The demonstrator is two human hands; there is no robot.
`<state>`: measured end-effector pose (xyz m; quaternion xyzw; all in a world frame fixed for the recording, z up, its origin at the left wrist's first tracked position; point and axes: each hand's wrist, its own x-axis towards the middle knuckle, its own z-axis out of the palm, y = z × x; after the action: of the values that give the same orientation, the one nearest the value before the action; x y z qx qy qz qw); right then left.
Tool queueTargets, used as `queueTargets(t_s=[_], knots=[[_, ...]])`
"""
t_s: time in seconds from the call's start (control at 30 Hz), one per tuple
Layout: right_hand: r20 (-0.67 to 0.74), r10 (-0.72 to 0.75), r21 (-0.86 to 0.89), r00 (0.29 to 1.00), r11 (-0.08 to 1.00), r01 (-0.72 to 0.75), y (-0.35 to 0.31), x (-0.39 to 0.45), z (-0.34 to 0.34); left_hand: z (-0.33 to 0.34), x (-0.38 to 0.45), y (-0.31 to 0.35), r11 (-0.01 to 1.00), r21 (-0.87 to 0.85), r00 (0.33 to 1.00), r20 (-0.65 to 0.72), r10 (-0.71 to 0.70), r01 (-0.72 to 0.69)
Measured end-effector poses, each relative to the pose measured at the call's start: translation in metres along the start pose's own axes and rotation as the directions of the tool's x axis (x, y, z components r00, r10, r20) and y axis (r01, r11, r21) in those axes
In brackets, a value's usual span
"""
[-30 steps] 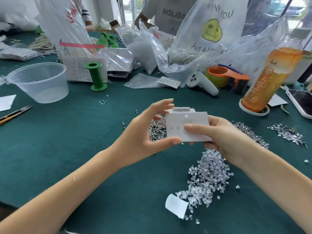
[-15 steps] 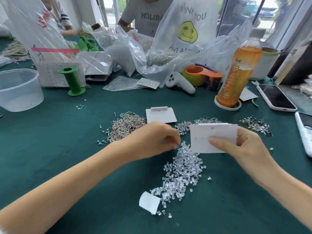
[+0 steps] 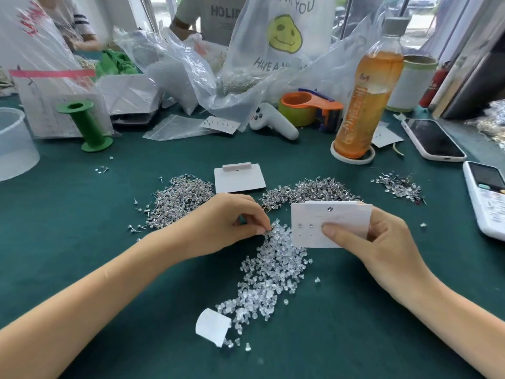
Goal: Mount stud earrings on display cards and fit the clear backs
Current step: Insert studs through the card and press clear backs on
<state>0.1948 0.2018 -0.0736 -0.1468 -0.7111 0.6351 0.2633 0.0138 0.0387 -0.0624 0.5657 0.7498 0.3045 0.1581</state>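
Left hand (image 3: 229, 222) pinches something tiny over the clear backs (image 3: 269, 274); right hand (image 3: 382, 242) grips the display card (image 3: 341, 222) mid-table.

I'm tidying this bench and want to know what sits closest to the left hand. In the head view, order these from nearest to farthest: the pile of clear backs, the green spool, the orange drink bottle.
1. Pile of clear backs: touching the left hand's fingertips.
2. Green spool: far left, behind.
3. Orange drink bottle: far right, behind.
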Motion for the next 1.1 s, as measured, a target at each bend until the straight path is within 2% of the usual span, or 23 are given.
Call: queueTargets(t_s=[0.23,0.43,0.57,0.8,1.1], knots=[[0.028,-0.036,-0.018,0.999,0.999,0.036,-0.001,-0.0026,-0.0001,0.0036,-0.0002,0.0018,1.0,0.007,1.0,-0.003,-0.003,0.003],[0.06,-0.096,-0.123,0.994,0.987,0.103,-0.0001,-0.0061,0.0012,0.0036,0.001,0.0058,1.0,0.001,1.0,0.02,-0.007,0.007],[0.081,-0.096,-0.134,0.992,0.985,0.106,0.001,-0.0068,0.0009,0.006,0.0008,0.0084,0.996,0.083,0.999,0.034,0.013,-0.016],[0.087,-0.11,-0.186,0.99,0.975,0.125,0.0035,-0.0084,-0.0006,0.0076,-0.0012,0.0088,0.996,0.089,0.999,-0.025,0.033,-0.031],[0.102,-0.129,-0.193,0.986,0.97,0.147,0.0055,-0.0083,-0.001,0.0051,-0.0047,0.0056,0.993,0.103,0.998,-0.024,0.056,-0.054]])
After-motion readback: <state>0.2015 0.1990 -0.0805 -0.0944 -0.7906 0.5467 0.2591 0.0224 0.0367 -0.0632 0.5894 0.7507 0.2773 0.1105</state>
